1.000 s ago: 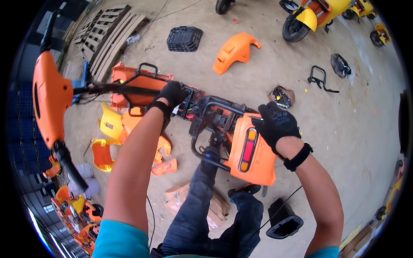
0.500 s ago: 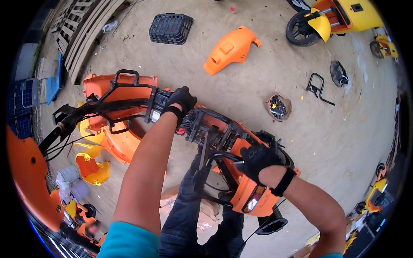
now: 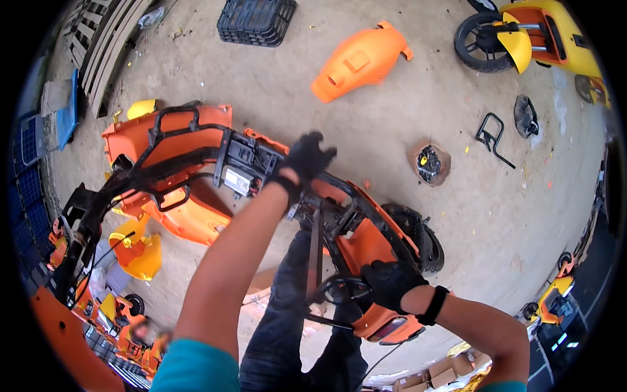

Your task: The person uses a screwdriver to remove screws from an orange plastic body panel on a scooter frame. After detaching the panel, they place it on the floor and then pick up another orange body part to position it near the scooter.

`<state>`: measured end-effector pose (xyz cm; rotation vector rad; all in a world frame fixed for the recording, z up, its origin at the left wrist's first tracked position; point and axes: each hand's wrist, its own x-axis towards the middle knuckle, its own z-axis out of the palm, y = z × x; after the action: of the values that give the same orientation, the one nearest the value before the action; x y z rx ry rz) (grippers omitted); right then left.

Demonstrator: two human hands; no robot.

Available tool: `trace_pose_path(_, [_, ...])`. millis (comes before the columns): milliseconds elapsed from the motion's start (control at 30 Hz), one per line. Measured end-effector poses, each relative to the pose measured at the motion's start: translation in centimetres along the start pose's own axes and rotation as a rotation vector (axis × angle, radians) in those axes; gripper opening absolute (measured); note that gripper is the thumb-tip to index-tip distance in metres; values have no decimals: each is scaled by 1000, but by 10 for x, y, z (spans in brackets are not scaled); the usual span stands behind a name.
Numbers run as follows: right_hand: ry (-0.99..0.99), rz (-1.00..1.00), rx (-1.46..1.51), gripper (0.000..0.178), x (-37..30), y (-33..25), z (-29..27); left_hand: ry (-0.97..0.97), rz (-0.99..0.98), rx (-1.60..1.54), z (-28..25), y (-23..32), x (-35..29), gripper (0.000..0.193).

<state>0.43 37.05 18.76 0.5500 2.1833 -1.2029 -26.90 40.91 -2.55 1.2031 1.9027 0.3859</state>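
Observation:
An orange scooter with a bare black frame (image 3: 209, 155) lies stretched across the view, its front end to the left. Over its middle hovers my left hand (image 3: 309, 157), black-gloved, with fingers spread and nothing in them. Beside that wrist, a grey electrical box (image 3: 240, 181) sits in the frame, next to exposed wiring. My right hand (image 3: 394, 283), also gloved, is closed at the black tubular grab rail (image 3: 341, 282) on the scooter's rear; the glove hides the finger contact. Below it is the orange tail panel (image 3: 390, 326), and the rear wheel (image 3: 430, 248) shows beyond.
An orange body shell (image 3: 362, 62) and a black crate (image 3: 256, 23) lie on the floor ahead. To the right are a bag of small parts (image 3: 429, 163), a bent black bar (image 3: 496, 140) and a yellow scooter (image 3: 516, 39). Wooden pallets (image 3: 114, 49) stand at left.
My left hand has come off the electrical box, moved right and spread its fingers. The scooter's rear has tilted, showing more wheel, with my right hand staying on it. The view has shifted.

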Motion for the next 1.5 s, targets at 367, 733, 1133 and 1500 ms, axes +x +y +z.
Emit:
trace_pose_path(367, [363,409,1266,31,99,104,-191,117,-405,291,-19,-121,-69,63])
trace_pose_path(733, [369,374,910,28,145,140,-193,-36,-382,-56,-35,-199,-40,72])
trace_pose_path(1133, [378,1091,891,18,-147,169,-63,102,-170,70,4,-207,-125,31])
trace_pose_path(1500, [318,1373,1107,23,-325,112,243,-420,-294,389,82,-298,-377,43])
